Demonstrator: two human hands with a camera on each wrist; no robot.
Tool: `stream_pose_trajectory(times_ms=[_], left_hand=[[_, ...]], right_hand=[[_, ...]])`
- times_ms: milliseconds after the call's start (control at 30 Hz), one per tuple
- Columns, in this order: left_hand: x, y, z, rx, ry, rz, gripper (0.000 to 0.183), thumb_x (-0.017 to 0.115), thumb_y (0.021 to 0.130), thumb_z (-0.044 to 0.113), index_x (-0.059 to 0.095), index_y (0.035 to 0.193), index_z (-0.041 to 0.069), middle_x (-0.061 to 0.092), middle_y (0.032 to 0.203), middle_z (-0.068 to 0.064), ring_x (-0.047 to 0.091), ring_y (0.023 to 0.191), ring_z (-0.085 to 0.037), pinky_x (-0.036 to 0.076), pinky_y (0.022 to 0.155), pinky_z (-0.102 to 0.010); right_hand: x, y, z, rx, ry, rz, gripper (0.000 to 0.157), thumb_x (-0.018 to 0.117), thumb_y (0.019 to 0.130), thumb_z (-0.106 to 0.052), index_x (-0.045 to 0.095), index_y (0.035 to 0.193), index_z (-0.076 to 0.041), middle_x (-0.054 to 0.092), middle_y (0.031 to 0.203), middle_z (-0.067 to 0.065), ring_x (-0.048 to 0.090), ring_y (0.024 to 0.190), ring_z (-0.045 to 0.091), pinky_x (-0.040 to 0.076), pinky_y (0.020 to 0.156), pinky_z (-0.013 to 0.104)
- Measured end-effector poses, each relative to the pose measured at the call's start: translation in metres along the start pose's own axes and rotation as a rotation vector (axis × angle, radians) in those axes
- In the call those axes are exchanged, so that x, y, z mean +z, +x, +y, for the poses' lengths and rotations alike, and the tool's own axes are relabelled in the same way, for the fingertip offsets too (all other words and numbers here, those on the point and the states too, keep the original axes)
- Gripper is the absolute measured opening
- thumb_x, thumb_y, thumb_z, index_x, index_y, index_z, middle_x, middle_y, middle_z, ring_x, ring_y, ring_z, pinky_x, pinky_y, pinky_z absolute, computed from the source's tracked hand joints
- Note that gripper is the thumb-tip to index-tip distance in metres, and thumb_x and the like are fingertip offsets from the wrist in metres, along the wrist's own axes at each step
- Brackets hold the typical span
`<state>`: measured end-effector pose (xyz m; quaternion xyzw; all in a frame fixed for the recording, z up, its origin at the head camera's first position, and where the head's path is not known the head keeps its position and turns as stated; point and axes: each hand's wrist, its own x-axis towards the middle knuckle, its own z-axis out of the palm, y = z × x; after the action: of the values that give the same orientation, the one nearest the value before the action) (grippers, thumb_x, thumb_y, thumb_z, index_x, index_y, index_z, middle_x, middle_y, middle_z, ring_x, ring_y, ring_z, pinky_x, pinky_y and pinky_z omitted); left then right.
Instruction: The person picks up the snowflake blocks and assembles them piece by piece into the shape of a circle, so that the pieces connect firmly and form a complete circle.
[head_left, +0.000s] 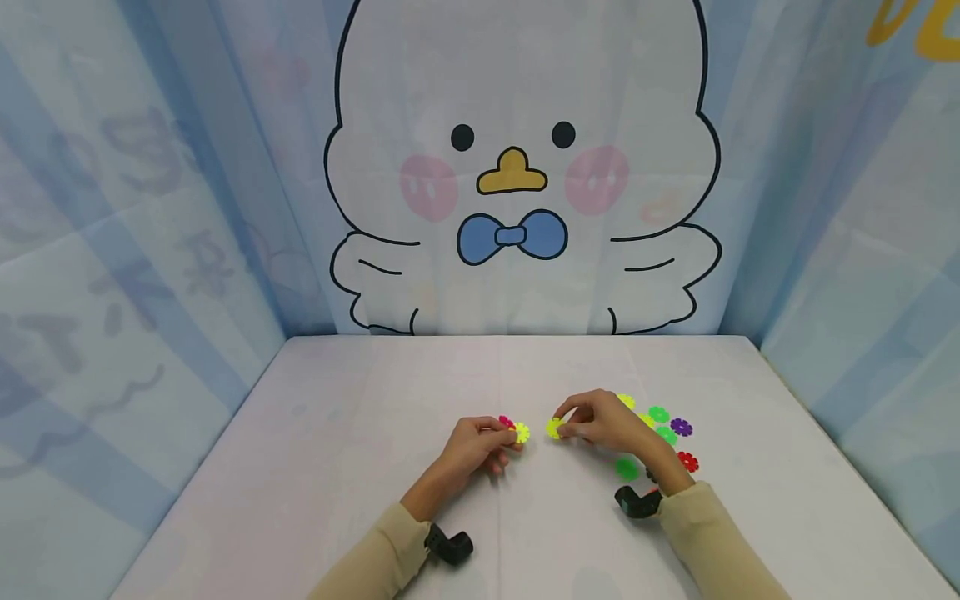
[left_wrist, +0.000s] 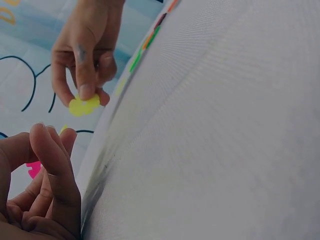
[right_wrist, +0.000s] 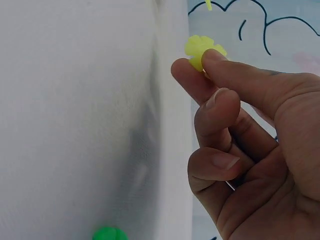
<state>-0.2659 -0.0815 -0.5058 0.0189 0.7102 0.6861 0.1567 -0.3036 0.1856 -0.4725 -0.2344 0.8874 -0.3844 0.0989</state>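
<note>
My left hand (head_left: 474, 446) pinches a pink flower-shaped plastic disc (head_left: 506, 422) together with a yellow flower-shaped disc (head_left: 522, 432), which overlap in the head view. In the left wrist view the fingers hide most of the pink disc (left_wrist: 34, 169). A short gap to the right, my right hand (head_left: 606, 423) holds another yellow flower-shaped disc (head_left: 554, 428) between thumb and index finger. Seen from the right wrist, this yellow disc (right_wrist: 198, 49) sticks out past the fingertips, its notched edge showing. Both hands are raised over the white table, facing each other.
Loose flower-shaped discs lie on the white table (head_left: 337, 467) around and behind the right hand, among them a purple disc (head_left: 681, 427), a red disc (head_left: 687, 462) and a green disc (head_left: 627, 468). The right forearm partly covers the group. Printed curtains (head_left: 517, 292) enclose the table.
</note>
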Motion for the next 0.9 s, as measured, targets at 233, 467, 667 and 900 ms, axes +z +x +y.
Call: stream_pose_trajectory(times_ms=[233, 467, 667, 900], left_hand=[[-0.001, 0.001, -0.002, 0.0, -0.011, -0.009, 0.024, 0.077, 0.097, 0.021, 0.072, 0.107, 0.0, 0.083, 0.096, -0.01, 0.059, 0.054, -0.006, 0.054, 0.053, -0.017], [-0.002, 0.001, -0.002, 0.001, -0.014, -0.01, 0.024, 0.077, 0.097, 0.021, 0.072, 0.107, -0.001, 0.083, 0.095, -0.01, 0.059, 0.054, -0.005, 0.054, 0.053, -0.017], [-0.002, 0.0, 0.0, -0.004, -0.012, -0.006, 0.024, 0.077, 0.097, 0.021, 0.072, 0.107, 0.0, 0.083, 0.095, -0.01, 0.059, 0.054, -0.006, 0.054, 0.054, -0.016], [-0.003, 0.0, 0.001, -0.004, -0.019, -0.008, 0.023, 0.077, 0.097, 0.021, 0.072, 0.107, 0.0, 0.083, 0.095, -0.01, 0.059, 0.054, -0.005, 0.054, 0.054, -0.016]], right_hand=[[0.009, 0.002, -0.005, -0.036, 0.043, 0.021, 0.016, 0.079, 0.096, -0.018, 0.078, 0.109, -0.01, 0.081, 0.088, 0.004, 0.059, 0.06, 0.012, 0.049, 0.057, 0.024], [0.017, 0.005, -0.008, -0.087, 0.062, 0.041, 0.014, 0.08, 0.095, -0.019, 0.078, 0.107, -0.013, 0.082, 0.089, 0.003, 0.058, 0.057, 0.01, 0.05, 0.056, 0.023], [0.022, 0.005, -0.012, -0.079, 0.077, 0.062, 0.013, 0.081, 0.094, -0.02, 0.079, 0.107, -0.014, 0.081, 0.089, 0.003, 0.061, 0.059, 0.013, 0.052, 0.057, 0.024], [0.023, 0.006, -0.009, -0.099, 0.086, 0.063, 0.013, 0.081, 0.094, -0.019, 0.079, 0.105, -0.012, 0.082, 0.089, 0.007, 0.058, 0.056, 0.011, 0.05, 0.055, 0.024]])
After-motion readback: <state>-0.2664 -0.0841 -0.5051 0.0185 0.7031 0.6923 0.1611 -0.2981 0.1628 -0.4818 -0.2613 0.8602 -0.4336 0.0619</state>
